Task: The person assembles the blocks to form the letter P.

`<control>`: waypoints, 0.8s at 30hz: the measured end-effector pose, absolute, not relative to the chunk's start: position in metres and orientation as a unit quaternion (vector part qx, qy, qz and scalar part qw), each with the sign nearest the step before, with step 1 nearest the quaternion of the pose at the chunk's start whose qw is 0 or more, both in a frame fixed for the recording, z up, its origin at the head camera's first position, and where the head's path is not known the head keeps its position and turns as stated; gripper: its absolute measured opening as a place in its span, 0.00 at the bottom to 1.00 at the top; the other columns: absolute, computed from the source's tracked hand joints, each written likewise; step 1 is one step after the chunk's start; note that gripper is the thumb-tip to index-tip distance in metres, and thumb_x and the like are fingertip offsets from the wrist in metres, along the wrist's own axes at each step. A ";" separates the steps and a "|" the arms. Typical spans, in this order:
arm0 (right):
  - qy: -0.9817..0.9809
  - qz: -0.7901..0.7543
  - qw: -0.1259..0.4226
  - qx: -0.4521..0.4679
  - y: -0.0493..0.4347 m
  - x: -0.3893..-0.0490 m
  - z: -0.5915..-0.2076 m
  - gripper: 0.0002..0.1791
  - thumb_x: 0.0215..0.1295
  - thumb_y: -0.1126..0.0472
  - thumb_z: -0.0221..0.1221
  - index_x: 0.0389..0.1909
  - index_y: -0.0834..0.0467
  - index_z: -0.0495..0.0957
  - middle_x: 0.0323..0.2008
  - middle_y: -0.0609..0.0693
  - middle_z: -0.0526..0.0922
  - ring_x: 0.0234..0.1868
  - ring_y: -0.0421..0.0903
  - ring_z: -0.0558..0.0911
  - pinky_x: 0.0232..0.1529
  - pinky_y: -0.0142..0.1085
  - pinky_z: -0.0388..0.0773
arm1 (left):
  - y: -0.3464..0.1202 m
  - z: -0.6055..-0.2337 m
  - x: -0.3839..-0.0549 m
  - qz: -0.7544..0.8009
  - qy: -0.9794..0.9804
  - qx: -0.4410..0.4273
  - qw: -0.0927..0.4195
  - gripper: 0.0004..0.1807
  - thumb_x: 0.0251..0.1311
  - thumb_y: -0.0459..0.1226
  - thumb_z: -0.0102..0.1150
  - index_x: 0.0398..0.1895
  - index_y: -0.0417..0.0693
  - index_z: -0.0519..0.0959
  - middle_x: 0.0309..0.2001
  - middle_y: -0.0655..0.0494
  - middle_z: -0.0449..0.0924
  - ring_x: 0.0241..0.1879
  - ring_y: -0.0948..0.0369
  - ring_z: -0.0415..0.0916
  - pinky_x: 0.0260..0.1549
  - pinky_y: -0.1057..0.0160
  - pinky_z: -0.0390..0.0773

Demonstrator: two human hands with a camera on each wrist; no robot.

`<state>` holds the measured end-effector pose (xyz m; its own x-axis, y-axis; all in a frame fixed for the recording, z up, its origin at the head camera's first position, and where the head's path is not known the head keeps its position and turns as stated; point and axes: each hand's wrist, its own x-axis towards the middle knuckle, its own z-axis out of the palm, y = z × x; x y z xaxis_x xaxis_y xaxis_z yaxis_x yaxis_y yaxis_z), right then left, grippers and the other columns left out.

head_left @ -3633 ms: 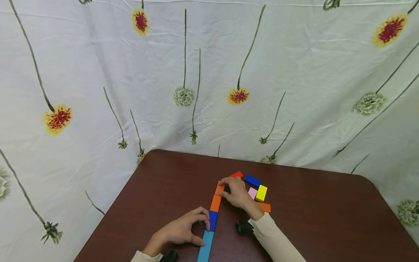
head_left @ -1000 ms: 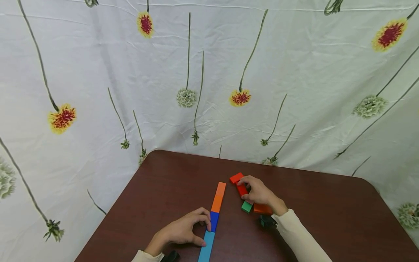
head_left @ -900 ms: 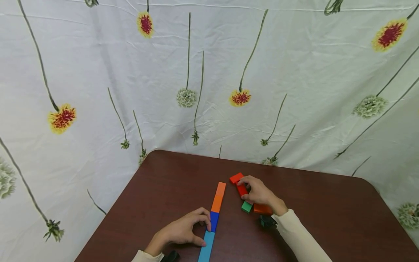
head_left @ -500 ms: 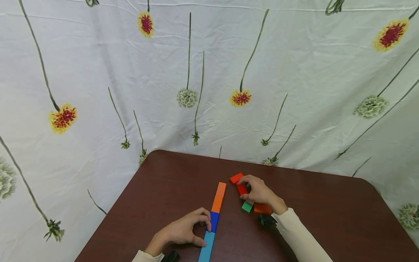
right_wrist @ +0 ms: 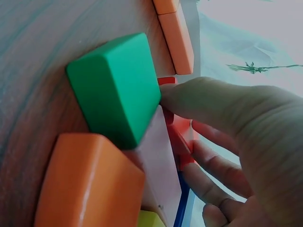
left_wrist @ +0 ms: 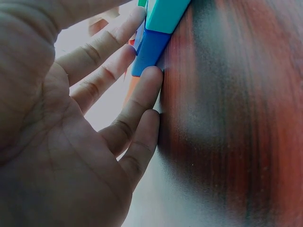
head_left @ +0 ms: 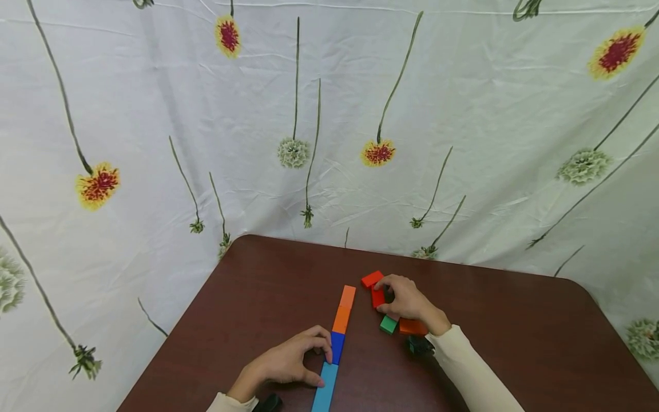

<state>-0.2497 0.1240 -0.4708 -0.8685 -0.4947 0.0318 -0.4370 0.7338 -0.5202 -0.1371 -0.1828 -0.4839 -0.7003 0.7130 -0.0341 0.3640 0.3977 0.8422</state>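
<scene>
A straight row runs away from me: a light blue block (head_left: 325, 389), a blue block (head_left: 337, 346), an orange block (head_left: 341, 319) and another orange block (head_left: 348, 297) at the far end. My left hand (head_left: 288, 360) rests its fingertips along the row's left side, near where the light blue and blue blocks meet. To the right of the row's far end, my right hand (head_left: 409, 300) pinches a red block (head_left: 377, 296) between thumb and fingers. Another red block (head_left: 372, 279) lies just behind it. Part of the pinched block is hidden by the fingers.
Close under the right wrist lie a green block (head_left: 388, 325) and an orange block (head_left: 413, 327). The right wrist view also shows a pink block (right_wrist: 158, 161), a yellow block (right_wrist: 150, 219) and a blue block (right_wrist: 182, 203). A flowered cloth (head_left: 463, 114) hangs behind the table (head_left: 278, 286).
My right hand has left the far orange block and moved right to the red block. Lately that block has turned slightly in its fingers. My left hand has stayed by the row.
</scene>
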 end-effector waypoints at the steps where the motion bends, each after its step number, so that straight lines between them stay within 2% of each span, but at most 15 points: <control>1: 0.930 -0.264 0.053 -0.251 0.124 -0.250 -0.470 0.21 0.55 0.59 0.74 0.49 0.58 0.81 0.47 0.52 0.81 0.42 0.47 0.76 0.55 0.59 0.65 | -0.183 -0.484 -0.137 0.437 0.812 0.332 0.199 0.13 0.53 0.41 0.75 0.39 0.55 0.81 0.54 0.57 0.70 0.52 0.64 0.67 0.55 0.64 0.69; 7: 0.930 -0.267 0.048 -0.248 0.121 -0.252 -0.468 0.20 0.55 0.59 0.74 0.47 0.58 0.82 0.42 0.50 0.82 0.41 0.47 0.74 0.54 0.59 0.65 | -0.183 -0.484 -0.137 0.434 0.814 0.333 0.194 0.13 0.53 0.41 0.76 0.39 0.56 0.81 0.54 0.57 0.70 0.53 0.65 0.67 0.56 0.65 0.69; 12: 0.933 -0.270 0.038 -0.234 0.118 -0.254 -0.471 0.18 0.55 0.59 0.74 0.46 0.57 0.83 0.44 0.51 0.83 0.42 0.48 0.75 0.55 0.58 0.65 | -0.183 -0.484 -0.137 0.436 0.814 0.327 0.201 0.13 0.53 0.41 0.75 0.39 0.55 0.82 0.54 0.58 0.70 0.52 0.65 0.67 0.56 0.64 0.68; 19: 0.942 -0.254 0.016 -0.220 0.112 -0.260 -0.475 0.18 0.54 0.58 0.74 0.45 0.56 0.83 0.46 0.50 0.84 0.41 0.47 0.75 0.48 0.51 0.66 | -0.184 -0.484 -0.137 0.436 0.814 0.328 0.201 0.13 0.52 0.40 0.76 0.39 0.56 0.82 0.53 0.60 0.70 0.52 0.65 0.67 0.55 0.65 0.69; 24: 0.942 -0.252 0.014 -0.220 0.108 -0.262 -0.474 0.18 0.55 0.58 0.74 0.46 0.57 0.83 0.46 0.50 0.85 0.46 0.51 0.77 0.50 0.51 0.66 | -0.184 -0.484 -0.137 0.433 0.813 0.335 0.195 0.13 0.53 0.41 0.75 0.39 0.55 0.81 0.54 0.59 0.70 0.52 0.64 0.67 0.55 0.65 0.69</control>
